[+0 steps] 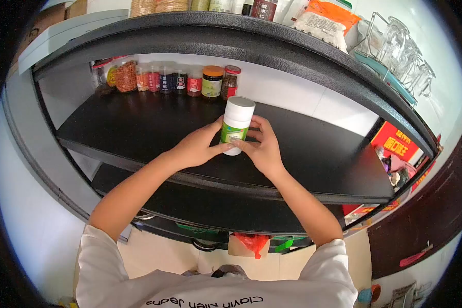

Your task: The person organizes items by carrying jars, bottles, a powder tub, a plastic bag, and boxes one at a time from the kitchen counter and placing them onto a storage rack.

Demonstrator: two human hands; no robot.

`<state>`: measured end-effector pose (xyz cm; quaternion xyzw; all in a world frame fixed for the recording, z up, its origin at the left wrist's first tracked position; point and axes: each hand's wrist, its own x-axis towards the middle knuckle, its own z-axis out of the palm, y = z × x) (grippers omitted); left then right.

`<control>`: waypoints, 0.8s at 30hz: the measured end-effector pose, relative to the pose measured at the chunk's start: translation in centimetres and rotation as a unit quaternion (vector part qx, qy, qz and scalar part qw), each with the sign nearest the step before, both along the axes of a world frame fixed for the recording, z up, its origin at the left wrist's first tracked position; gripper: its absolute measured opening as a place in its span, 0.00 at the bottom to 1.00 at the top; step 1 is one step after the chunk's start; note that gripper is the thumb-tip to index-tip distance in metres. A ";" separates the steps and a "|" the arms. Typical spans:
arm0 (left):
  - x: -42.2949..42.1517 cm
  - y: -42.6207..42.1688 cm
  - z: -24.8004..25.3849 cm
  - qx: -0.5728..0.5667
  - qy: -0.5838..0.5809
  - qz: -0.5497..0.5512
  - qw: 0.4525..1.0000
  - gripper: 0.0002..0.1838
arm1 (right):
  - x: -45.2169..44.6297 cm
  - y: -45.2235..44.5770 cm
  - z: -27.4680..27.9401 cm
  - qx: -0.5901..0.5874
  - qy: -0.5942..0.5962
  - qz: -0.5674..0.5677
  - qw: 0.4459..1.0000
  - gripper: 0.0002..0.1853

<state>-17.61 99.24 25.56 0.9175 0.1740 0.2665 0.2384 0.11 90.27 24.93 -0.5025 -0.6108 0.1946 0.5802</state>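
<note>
A white plastic bottle (239,109) with a green label is held nearly upright between both hands, above the front part of the black shelf (313,149). On its left side, my left hand (201,145) is closed against it, thumb across the front. My right hand (263,148) grips the other side, its thumb on the label and its fingers curled around behind. Past the bottle, a red-lidded jar (231,82) and an orange-lidded jar (212,82) stand at the back of the same shelf. Whether the bottle's base touches the shelf cannot be made out.
Several jars, one of them a jar of reddish-brown bits (126,77), line the back left. The upper shelf edge (190,33) overhangs them. Above it sit an orange-and-white bag (324,23) and a glass rack (390,56). A red box (395,141) stands at the right end.
</note>
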 end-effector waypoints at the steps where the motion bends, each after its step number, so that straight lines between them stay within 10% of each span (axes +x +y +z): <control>1: 0.4 0.9 -0.1 -0.016 0.031 0.005 0.999 0.41 | 0.4 0.7 -0.1 -0.011 -0.011 -0.006 1.000 0.33; 24: 13.5 14.0 -2.2 0.123 0.102 0.106 0.981 0.37 | 12.4 15.2 -2.1 -0.035 -0.141 -0.106 0.984 0.34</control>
